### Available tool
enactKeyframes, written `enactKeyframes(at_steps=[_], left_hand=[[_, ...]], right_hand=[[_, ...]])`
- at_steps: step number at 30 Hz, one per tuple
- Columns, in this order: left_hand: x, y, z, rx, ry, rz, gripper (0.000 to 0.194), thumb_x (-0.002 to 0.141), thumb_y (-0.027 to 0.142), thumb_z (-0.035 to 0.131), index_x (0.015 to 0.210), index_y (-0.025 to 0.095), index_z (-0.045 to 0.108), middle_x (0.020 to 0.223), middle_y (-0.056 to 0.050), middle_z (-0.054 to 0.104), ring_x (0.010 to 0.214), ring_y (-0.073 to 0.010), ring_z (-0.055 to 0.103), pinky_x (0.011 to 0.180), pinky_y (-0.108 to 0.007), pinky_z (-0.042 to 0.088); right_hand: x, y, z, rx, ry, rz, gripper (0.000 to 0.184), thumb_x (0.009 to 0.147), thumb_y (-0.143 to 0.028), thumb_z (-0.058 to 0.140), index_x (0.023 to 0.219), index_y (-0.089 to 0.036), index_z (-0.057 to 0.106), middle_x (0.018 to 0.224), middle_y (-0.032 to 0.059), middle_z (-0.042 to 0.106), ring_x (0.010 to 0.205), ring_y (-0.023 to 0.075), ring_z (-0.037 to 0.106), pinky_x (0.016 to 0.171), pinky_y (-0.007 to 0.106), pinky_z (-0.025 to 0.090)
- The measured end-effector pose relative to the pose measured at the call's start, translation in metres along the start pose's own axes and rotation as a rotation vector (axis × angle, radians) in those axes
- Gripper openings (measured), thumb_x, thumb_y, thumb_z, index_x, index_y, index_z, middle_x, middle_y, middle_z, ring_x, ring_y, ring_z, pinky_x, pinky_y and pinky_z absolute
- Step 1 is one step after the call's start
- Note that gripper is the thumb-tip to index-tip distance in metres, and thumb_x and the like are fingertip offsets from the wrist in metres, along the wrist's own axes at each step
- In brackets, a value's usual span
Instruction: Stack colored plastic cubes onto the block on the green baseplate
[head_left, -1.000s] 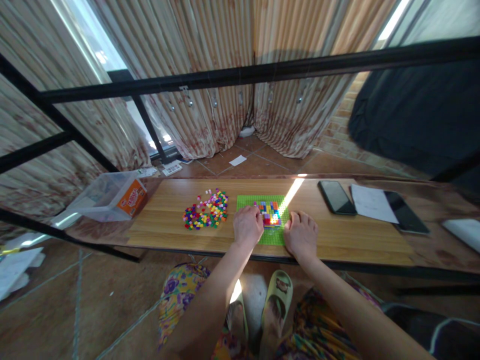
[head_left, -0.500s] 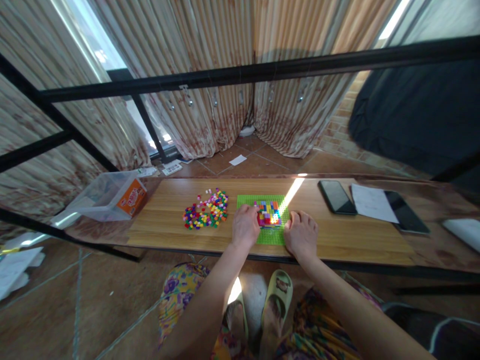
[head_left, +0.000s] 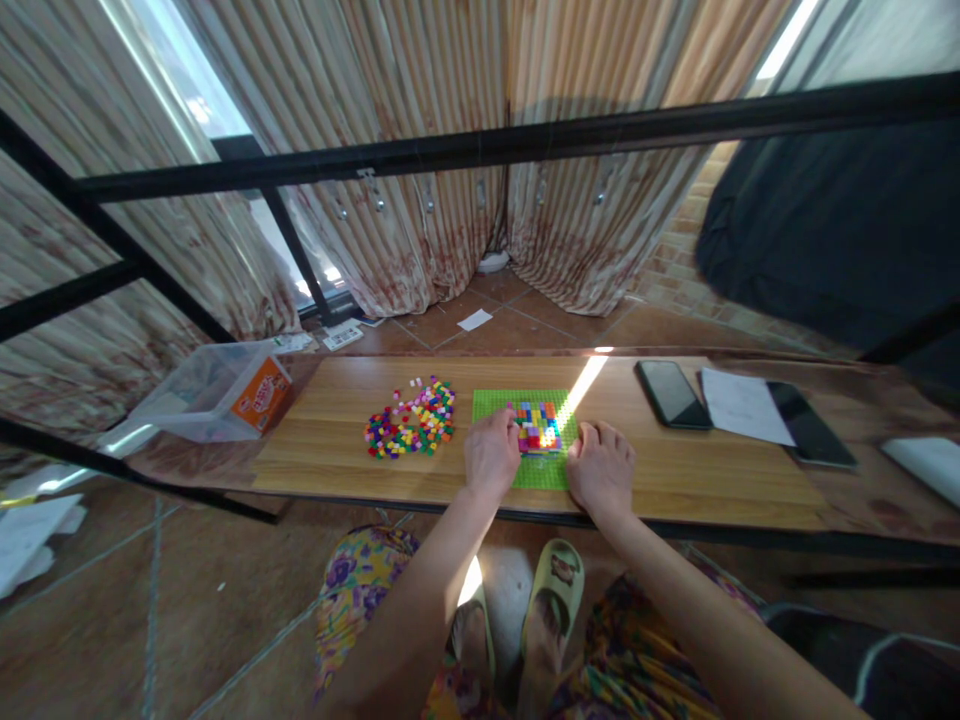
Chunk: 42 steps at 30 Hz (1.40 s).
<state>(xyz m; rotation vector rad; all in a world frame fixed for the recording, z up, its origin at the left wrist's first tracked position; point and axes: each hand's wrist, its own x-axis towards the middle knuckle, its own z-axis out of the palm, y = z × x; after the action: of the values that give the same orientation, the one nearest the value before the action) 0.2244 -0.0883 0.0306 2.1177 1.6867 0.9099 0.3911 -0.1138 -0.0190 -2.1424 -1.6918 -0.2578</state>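
A green studded baseplate (head_left: 541,474) lies on the wooden board between my hands. On it stands a block of multicoloured toy bricks (head_left: 538,425), partly lit by a strip of sunlight. My left hand (head_left: 491,450) is closed at the left side of the brick block, its fingertips against the bricks; anything pinched there is too small to make out. At the right edge of the baseplate rests my right hand (head_left: 602,465), its fingers curled, and what is under them is hidden. Left of the baseplate lies a loose pile of small coloured bricks (head_left: 412,425).
A clear plastic bin (head_left: 214,395) with an orange label stands at the board's left end. To the right lie a phone (head_left: 673,394), a white paper (head_left: 745,405) and a second dark device (head_left: 814,425). A black metal bar (head_left: 465,150) crosses beyond the board.
Both hands keep almost the same place and pose. The brick block and the loose pile look unchanged; the view has shifted very slightly.
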Motion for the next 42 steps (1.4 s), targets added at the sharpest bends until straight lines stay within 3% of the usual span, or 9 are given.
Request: enactKeyframes(at_steps=[5,19,27,31,37,42], left_hand=[[0.0,0.0,0.001,0.015,-0.001,0.081,0.016,0.089,0.02,0.051,0.086,0.021,0.066,0.088,-0.005,0.069,0.085,-0.0191,0.06,0.079,-0.03,0.043],[0.007,-0.001,0.008,-0.042,0.018,0.056,0.015,0.086,0.019,0.056,0.09,0.021,0.07,0.091,-0.004,0.069,0.088,-0.0183,0.06,0.083,-0.03,0.046],[0.005,0.0,0.007,-0.086,-0.007,-0.048,0.024,0.085,0.017,0.054,0.107,0.02,0.065,0.091,-0.005,0.072,0.088,-0.0203,0.064,0.085,-0.033,0.048],[0.002,0.0,0.005,-0.147,0.052,-0.103,0.025,0.086,0.015,0.05,0.107,0.018,0.064,0.092,-0.008,0.071,0.089,-0.0207,0.064,0.085,-0.034,0.049],[0.011,0.003,0.003,-0.188,0.174,-0.25,0.024,0.086,0.028,0.056,0.104,0.014,0.063,0.095,-0.011,0.068,0.093,-0.022,0.063,0.086,-0.035,0.048],[0.017,0.0,0.013,-0.195,0.141,-0.334,0.033,0.082,0.033,0.062,0.107,0.012,0.062,0.106,-0.014,0.066,0.103,-0.0244,0.06,0.09,-0.037,0.047]], right_hand=[[0.0,-0.001,-0.001,-0.001,-0.002,-0.002,0.032,0.09,-0.024,0.042,0.116,-0.014,0.057,0.12,0.0153,0.056,0.113,0.0289,0.043,0.093,0.041,0.029],[0.0,-0.001,-0.002,-0.024,0.0,-0.001,0.032,0.091,-0.025,0.042,0.117,-0.013,0.056,0.122,0.0145,0.056,0.114,0.0282,0.043,0.094,0.039,0.027],[0.0,0.0,-0.001,-0.032,-0.008,0.0,0.032,0.091,-0.025,0.042,0.117,-0.014,0.056,0.122,0.014,0.056,0.114,0.028,0.044,0.094,0.039,0.028],[0.0,0.0,0.0,-0.023,-0.008,-0.002,0.031,0.091,-0.025,0.041,0.116,-0.014,0.056,0.121,0.0142,0.056,0.114,0.0285,0.044,0.094,0.039,0.027],[0.0,0.0,-0.001,-0.017,-0.01,0.005,0.03,0.091,-0.026,0.041,0.115,-0.015,0.056,0.12,0.0132,0.056,0.113,0.0283,0.043,0.094,0.039,0.027],[0.0,0.0,-0.001,-0.019,-0.019,0.005,0.031,0.091,-0.025,0.041,0.116,-0.014,0.056,0.121,0.0134,0.056,0.114,0.0282,0.043,0.094,0.039,0.027]])
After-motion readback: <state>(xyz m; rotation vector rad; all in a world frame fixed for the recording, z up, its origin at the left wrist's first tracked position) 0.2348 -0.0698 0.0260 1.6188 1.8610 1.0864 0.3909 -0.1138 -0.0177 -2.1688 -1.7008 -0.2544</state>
